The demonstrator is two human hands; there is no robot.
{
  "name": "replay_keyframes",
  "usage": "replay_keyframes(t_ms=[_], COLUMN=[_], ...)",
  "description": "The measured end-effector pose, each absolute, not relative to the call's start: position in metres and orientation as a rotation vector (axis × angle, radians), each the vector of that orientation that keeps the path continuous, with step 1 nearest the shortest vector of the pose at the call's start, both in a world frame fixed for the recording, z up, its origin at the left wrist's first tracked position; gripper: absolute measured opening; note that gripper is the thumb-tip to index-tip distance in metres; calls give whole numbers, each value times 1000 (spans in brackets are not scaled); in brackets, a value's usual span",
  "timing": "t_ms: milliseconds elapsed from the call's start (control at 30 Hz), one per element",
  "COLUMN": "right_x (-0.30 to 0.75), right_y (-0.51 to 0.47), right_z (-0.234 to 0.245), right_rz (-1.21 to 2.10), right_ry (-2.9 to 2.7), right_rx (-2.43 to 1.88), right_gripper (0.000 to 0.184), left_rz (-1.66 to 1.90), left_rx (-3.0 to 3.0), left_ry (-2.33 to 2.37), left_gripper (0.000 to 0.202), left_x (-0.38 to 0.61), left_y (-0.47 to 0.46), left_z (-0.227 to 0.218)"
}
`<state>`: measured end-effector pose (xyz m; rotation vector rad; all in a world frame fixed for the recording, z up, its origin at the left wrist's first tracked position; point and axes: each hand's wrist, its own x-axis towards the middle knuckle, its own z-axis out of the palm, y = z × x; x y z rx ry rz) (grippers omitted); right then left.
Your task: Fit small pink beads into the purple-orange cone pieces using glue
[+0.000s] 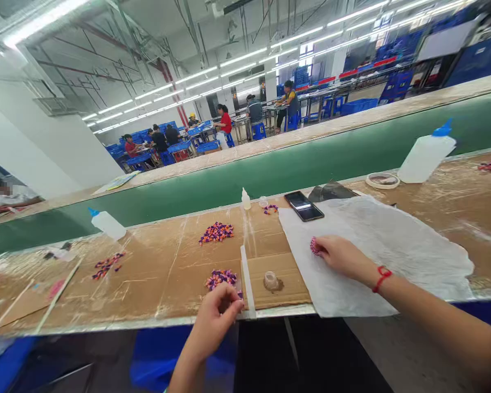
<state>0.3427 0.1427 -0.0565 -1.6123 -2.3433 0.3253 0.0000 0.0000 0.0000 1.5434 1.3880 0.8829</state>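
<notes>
The right hand (343,256), fingers nearly closed, pinches a small pink cluster (316,246) on a white paper sheet (393,256). The left hand (213,319), curled, may hold something hidden beside a pile of purple-and-orange pieces (221,279) near the tabletop's front edge (147,325), where a careless nudge could knock pieces off.

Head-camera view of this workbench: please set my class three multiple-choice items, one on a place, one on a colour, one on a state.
1. The person's right hand is over what?
A. A blue plastic crate
B. A thin white sheet
C. A green conveyor belt

2. What colour is the cord bracelet on that wrist?
A. Blue
B. White
C. Red

3. How is the flat black smartphone placed?
A. Lying flat
B. Held in a hand
C. Standing upright

Answers: 1 B, the sheet lies under the hand; 2 C, the cord shows red; 3 A, it lies flat, untouched.
</notes>
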Motion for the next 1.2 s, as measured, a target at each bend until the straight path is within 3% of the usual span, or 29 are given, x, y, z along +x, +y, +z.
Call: replay_keyframes(t_ms=[300, 1200], right_x=[352, 356], right_y=[142, 134], right_z=[-63, -66], right_rz=[223, 370], right_ry=[-2246, -2083], right_rx=[-1636, -1552], right_gripper=[21, 17], left_rz=[1016, 1096], left_rx=[1383, 1174], left_ry=[1333, 1323], left_gripper=[55, 58], left_x=[4, 12], left_y=[-13, -25], left_z=[-16, -24])
